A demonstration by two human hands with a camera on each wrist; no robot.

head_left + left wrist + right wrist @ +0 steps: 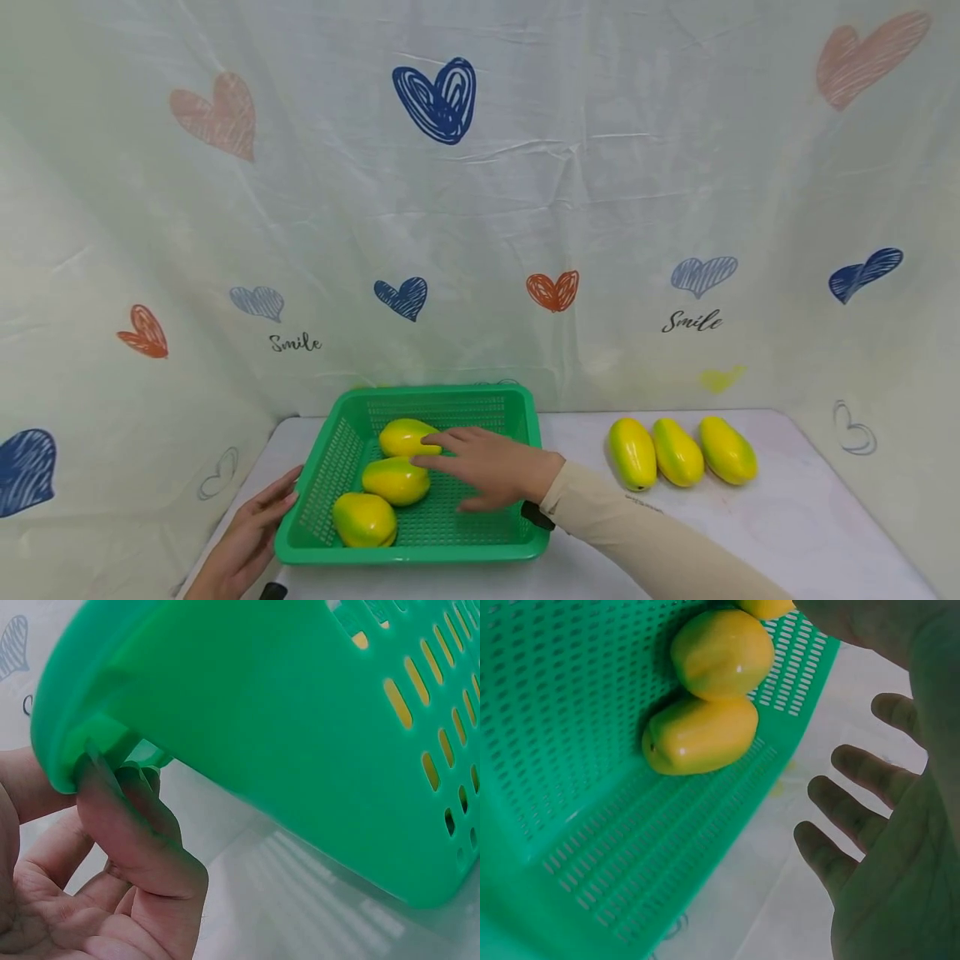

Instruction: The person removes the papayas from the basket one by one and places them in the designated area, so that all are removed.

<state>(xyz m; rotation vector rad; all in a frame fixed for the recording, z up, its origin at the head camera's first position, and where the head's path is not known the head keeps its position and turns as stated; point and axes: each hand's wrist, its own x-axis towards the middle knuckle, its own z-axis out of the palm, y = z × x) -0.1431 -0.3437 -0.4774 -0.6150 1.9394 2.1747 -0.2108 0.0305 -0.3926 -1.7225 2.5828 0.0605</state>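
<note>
At the far left, beside the counter's left edge, the left hand holds the side rim of a green basket, its fingers hooked up under the lip (the left wrist view shows this from below). The basket stands on the left part of the counter, reaching toward the back edge. Along its left half, three yellow-green fruits run in a slanting row: the front fruit near the basket's front left corner, the middle fruit just behind it, and the back fruit farthest in, partly covered by fingertips in the head view. Those belong to the right hand, which hangs over the basket's right half with its fingers spread and gripping nothing; a beige sleeve covers its forearm. Farther right, toward the counter's back right corner, lie three more fruits side by side: a left fruit, a centre fruit just beside it, and a right fruit, all tilted lengthwise toward the front.
</note>
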